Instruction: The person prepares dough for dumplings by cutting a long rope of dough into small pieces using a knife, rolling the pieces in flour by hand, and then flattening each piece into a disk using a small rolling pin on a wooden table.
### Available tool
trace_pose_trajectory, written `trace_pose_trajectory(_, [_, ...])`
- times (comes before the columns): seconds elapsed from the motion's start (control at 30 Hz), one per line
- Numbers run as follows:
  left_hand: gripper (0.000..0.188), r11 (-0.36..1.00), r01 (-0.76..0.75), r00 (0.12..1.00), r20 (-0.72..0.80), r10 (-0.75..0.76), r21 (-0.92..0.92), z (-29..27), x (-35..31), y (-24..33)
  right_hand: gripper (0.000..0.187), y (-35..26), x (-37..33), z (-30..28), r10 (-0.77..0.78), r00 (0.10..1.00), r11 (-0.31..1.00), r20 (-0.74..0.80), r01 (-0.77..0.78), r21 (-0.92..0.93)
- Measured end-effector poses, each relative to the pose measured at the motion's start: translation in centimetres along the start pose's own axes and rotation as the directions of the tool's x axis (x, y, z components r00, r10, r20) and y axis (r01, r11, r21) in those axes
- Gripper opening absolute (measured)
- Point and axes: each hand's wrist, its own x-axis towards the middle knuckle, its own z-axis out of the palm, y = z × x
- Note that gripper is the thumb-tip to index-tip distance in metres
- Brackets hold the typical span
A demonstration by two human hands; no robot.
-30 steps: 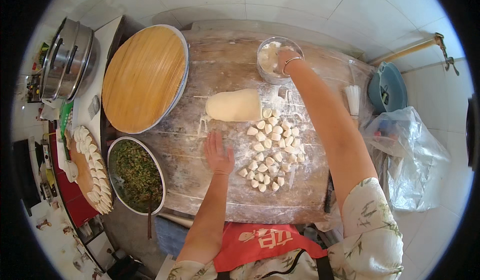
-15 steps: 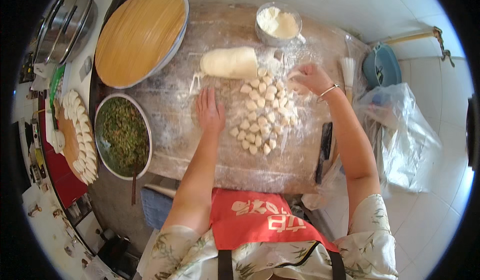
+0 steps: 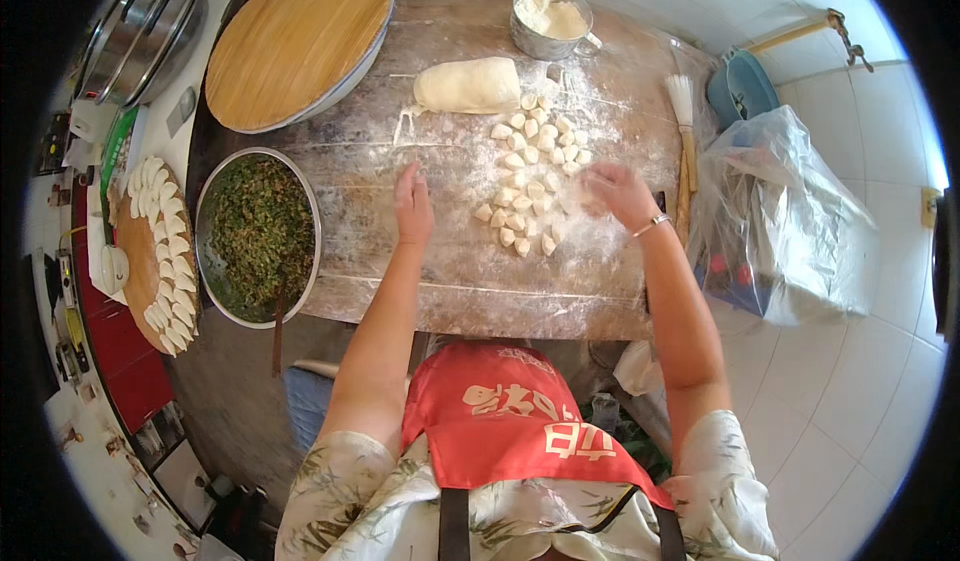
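Small cut pieces of pale dough (image 3: 521,202) lie scattered on a floured wooden board (image 3: 480,291). Behind them rests a thick roll of dough (image 3: 467,87). To the left of the pieces is my left hand (image 3: 412,204), turned edge-on with fingers stretched out and nothing visible in it. My right hand (image 3: 617,197) is just to the right of the pieces, its fingers smeared by motion, so I cannot make out whether they hold anything. A clear cup of flour (image 3: 551,18) stands at the back of the board.
At left are a bowl of chopped green filling (image 3: 258,236) with a stick in it, a wooden lid (image 3: 300,41) on a large bowl, and a round board of shaped dumplings (image 3: 165,251). A brush (image 3: 681,101), blue basket (image 3: 742,88) and plastic bag (image 3: 790,216) are at right.
My right hand has come down nearer to me, beside the dough pieces. My left hand has turned from flat on the board to edge-on. The whole view has shifted a little.
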Motion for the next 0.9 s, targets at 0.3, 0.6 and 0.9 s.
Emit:
trace_pose_trajectory(0.3, [0.037,0.994,-0.078,0.997,0.034,0.076,0.071,1.7,-1.0,3.2,0.029,6.3,-1.0,4.9,-0.076,0.99,0.989,-0.12,0.059,-0.133])
trace_pose_trajectory(0.6, [0.057,0.626,-0.661,0.645,0.74,0.191,0.414,10.6,-1.1,9.8,0.05,5.8,8.1,8.5,-0.118,0.973,0.875,-0.201,0.006,-0.484])
trace_pose_trajectory(0.9, [0.068,0.602,-0.621,0.633,0.774,0.008,0.502,2.3,-9.4,8.3,0.071,10.3,-4.3,10.6,-0.173,0.98,0.667,0.103,0.194,-0.719])
